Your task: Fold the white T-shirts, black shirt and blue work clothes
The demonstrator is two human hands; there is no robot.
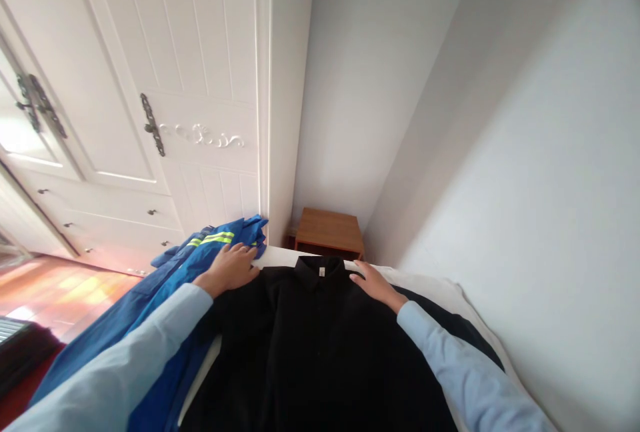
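A black collared shirt (320, 345) lies spread out, front up, with its collar at the far end and a small white label inside the neck. My left hand (233, 269) is at the shirt's left shoulder edge, fingers stretched out over the blue garment beside it. On the right shoulder area rests my right hand (374, 283), its fingers extended and slightly apart. Blue garments (170, 292) with yellow-green reflective strips lie left of the shirt. Both of my forearms are in light blue sleeves.
Beneath the shirt is a white sheet (440, 285) reaching toward the grey wall (530, 152). A small wooden cabinet (330, 227) stands beyond the far edge. White wardrobe doors (200, 52) rise at the left. Dark and red items (25, 359) sit at the lower left.
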